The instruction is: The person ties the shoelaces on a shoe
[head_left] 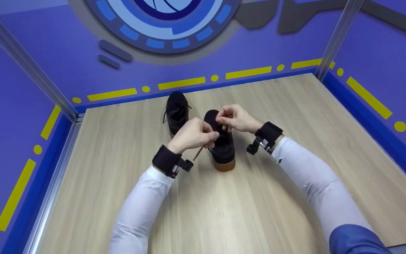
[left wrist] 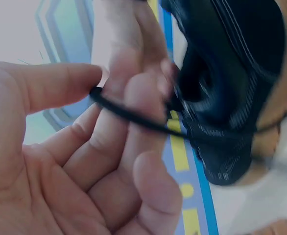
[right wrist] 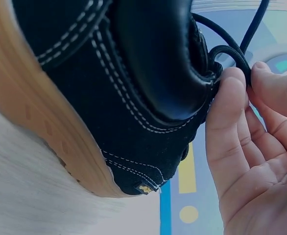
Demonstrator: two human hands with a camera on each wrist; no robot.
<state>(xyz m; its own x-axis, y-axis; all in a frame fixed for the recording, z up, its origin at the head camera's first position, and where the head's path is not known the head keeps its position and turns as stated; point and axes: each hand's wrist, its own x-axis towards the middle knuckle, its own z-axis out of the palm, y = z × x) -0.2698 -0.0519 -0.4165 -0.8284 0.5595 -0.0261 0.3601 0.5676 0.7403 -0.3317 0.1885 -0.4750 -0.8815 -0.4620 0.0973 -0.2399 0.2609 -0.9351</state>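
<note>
A black shoe with a tan sole stands on the table between my hands, its heel toward me. My left hand is over the shoe's opening and pinches a black shoelace between thumb and forefinger. A loose length of this lace hangs below the hand in the head view. Beside the shoe's tongue, my right hand pinches a bent part of the lace between thumb and forefinger. White stitching runs along the shoe's side in the right wrist view. The hands partly hide the lacing in the head view.
A second black shoe stands to the left and a little farther back, its laces loose at the sides. The pale wooden table is bordered by blue walls at the back and both sides.
</note>
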